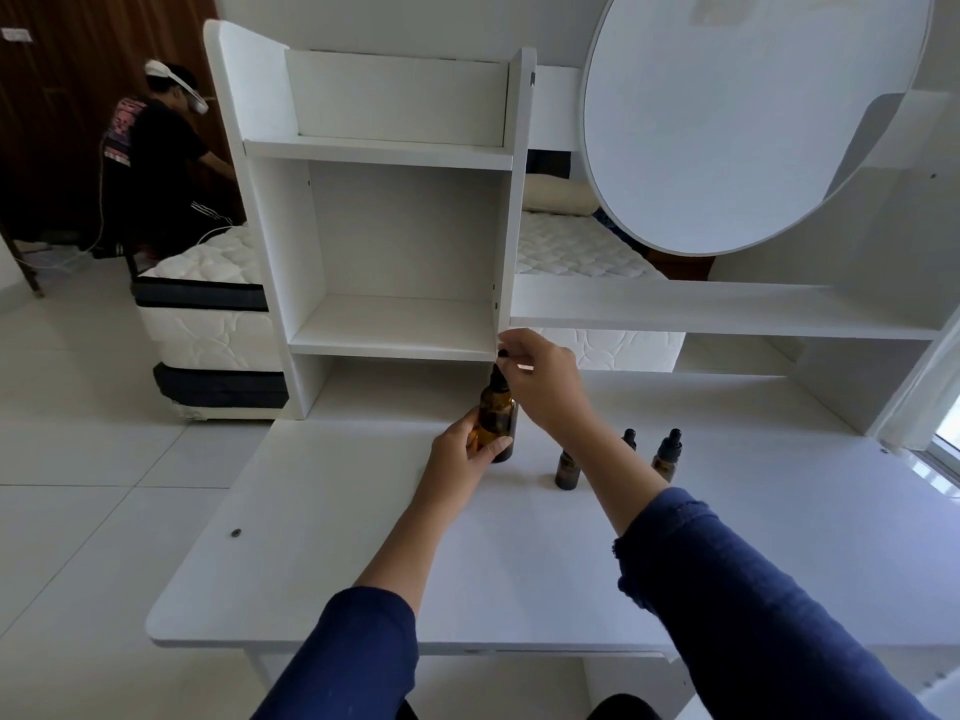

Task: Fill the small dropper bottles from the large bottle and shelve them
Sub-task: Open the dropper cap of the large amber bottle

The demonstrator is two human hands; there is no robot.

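The large amber bottle [497, 415] stands upright on the white desk [363, 537], below the shelf unit. My left hand [465, 449] wraps its lower body. My right hand [540, 379] pinches the black dropper cap [502, 356] at the bottle's top. Three small amber dropper bottles stand to the right: one [567, 470] close to my right forearm, one [629, 439] partly hidden behind that forearm, one [667, 456] farther right.
The white shelf unit [395, 324] rises at the desk's back, with open compartments. A long shelf [727, 309] and a round mirror [743, 111] are on the right. Beyond the desk's left edge are a tiled floor, a mattress and a seated person [161, 158].
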